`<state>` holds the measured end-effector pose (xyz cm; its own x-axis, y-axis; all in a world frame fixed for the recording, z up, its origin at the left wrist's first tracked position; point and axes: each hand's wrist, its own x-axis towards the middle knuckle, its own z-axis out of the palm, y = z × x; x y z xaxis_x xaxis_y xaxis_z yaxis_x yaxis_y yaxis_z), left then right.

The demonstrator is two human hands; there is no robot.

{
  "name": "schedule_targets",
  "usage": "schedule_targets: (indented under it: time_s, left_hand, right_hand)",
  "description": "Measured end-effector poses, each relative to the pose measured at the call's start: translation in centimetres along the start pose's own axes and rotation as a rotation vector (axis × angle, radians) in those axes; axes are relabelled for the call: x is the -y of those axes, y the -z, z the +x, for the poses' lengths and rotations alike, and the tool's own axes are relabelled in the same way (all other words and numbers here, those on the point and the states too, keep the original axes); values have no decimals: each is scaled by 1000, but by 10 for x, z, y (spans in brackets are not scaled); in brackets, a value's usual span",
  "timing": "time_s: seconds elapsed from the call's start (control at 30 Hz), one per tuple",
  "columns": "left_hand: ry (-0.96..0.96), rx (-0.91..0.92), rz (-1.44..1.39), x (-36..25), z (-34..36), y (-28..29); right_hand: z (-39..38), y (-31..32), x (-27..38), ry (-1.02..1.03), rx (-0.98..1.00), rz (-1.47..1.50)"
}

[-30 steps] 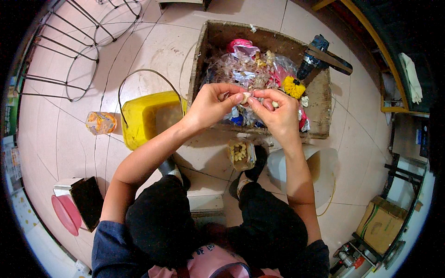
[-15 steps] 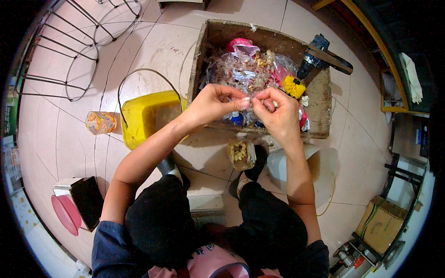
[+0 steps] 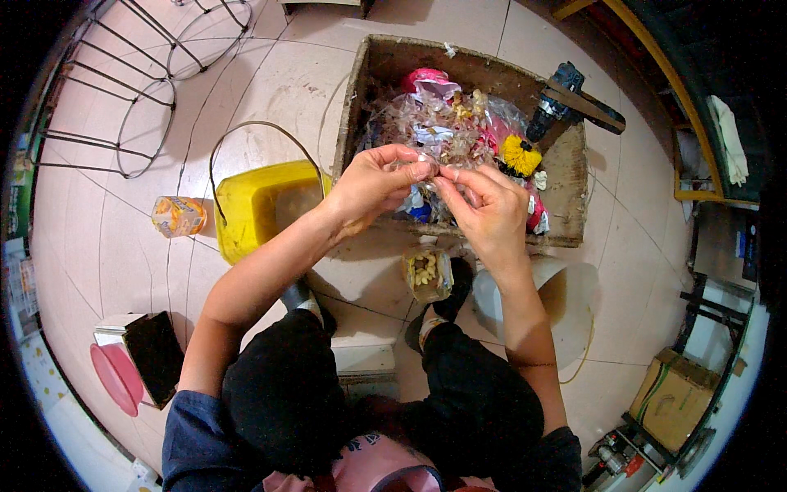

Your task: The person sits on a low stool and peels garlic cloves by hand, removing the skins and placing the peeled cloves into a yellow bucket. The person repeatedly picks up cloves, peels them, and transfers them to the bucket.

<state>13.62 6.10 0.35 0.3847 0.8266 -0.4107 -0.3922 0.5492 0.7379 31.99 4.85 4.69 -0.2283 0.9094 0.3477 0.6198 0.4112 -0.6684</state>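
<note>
Above the near part of a shallow wooden box point(image 3: 574, 184), my two hands meet fingertip to fingertip. My left hand point(image 3: 375, 182) is closed, its thumb and forefinger pinching a small, thin see-through scrap point(image 3: 433, 161). From the other side my right hand point(image 3: 494, 209) pinches at the same scrap, fingers curled; its exact kind is too small to tell. Under the hands, the box holds a heap of papery, translucent scraps point(image 3: 410, 115) and crumpled pink-and-white wrapping point(image 3: 430, 82). Between my feet stands a small clear tub point(image 3: 448, 287) with several pale, curved pieces point(image 3: 425, 269) inside.
A yellow bucket point(image 3: 238, 221) with a wire handle stands left of my hands, beside an orange-patterned clear cup point(image 3: 178, 216). A whitish bucket point(image 3: 578, 287) lies near my right forearm. A dark power tool point(image 3: 566, 90) with a yellow brush point(image 3: 520, 156) rests on the box's right side.
My hands have shifted slightly, the right fingers straightening a little and the left curling more. More of the see-through scrap shows between them. The surroundings look the same.
</note>
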Motion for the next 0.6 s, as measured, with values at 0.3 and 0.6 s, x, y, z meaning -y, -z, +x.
schedule_targets:
  time_s: [0.3,0.6]
  left_hand:
    - [-122,-62,228,0,-2,-8]
    - [254,225,-182,-5,-10,-9]
  right_hand:
    - [-1,-5,3,22,-67,-16]
    - [14,10,-21,-204,-109,-84]
